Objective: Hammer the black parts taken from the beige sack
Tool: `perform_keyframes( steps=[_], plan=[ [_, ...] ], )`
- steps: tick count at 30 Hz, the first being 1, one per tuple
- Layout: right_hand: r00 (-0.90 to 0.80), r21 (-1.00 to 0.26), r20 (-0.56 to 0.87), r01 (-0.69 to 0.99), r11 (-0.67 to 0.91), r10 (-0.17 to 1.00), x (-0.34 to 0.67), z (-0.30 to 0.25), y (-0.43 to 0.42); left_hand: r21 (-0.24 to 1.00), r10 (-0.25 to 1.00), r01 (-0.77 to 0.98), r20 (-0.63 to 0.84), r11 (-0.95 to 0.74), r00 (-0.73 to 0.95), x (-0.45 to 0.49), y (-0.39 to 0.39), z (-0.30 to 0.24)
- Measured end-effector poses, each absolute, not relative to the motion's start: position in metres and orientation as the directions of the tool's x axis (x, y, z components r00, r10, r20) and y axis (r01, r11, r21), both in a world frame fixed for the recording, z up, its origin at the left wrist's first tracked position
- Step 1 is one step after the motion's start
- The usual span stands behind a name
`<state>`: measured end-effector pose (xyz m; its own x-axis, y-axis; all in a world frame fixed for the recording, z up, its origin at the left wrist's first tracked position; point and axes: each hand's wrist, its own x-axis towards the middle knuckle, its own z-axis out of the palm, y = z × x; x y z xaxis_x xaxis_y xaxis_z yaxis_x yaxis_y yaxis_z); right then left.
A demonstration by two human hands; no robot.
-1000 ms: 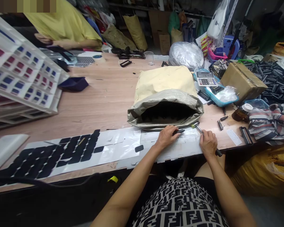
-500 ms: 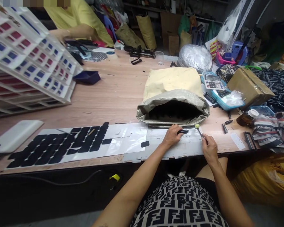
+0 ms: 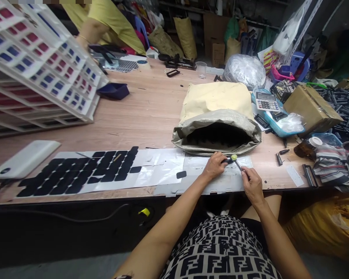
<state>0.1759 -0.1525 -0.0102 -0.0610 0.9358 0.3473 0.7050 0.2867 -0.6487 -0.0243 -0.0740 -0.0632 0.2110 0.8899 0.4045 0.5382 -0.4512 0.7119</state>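
My left hand [image 3: 215,166] is closed on a small black part [image 3: 228,161] that sticks out to the right of its fingertips. My right hand [image 3: 252,183] grips a slim metal tool [image 3: 237,165] with a round yellow-green head [image 3: 234,157]. That head meets or overlaps the end of the black part; whether they touch I cannot tell. Both hands are above a grey-white sheet [image 3: 192,186] at the table's front edge. Just beyond them lies a beige sack [image 3: 218,97], its dark mouth gaping toward me, the contents barely visible.
To the left, black rounded pads [image 3: 64,174] cover a white sheet, near a white box-shaped device [image 3: 26,159]. A tilted white basket [image 3: 46,69] stands behind. On the right are a calculator [image 3: 266,101], a carton [image 3: 311,104] and a brown jar [image 3: 306,148]. Another person's arm [image 3: 91,33] shows at the back.
My right hand has moved left, bringing the tool's yellow-green head over to the black part. My left hand keeps its hold. The view has shifted slightly.
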Motion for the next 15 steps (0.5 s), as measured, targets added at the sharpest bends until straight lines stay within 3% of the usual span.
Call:
perform_keyframes(
  steps=[10,15],
  plan=[
    [-0.073,-0.604,0.354,0.744,0.287,0.932,0.179,-0.018,-0.149,0.745,0.914,0.531,0.349,-0.403,0.205,-0.025,-0.076,-0.057],
    [0.034,-0.353,0.442,0.925,0.139,0.896,0.219,-0.024,-0.134,0.73,0.922,0.564,0.322,-0.385,0.213,-0.025,-0.075,-0.058]
  ],
)
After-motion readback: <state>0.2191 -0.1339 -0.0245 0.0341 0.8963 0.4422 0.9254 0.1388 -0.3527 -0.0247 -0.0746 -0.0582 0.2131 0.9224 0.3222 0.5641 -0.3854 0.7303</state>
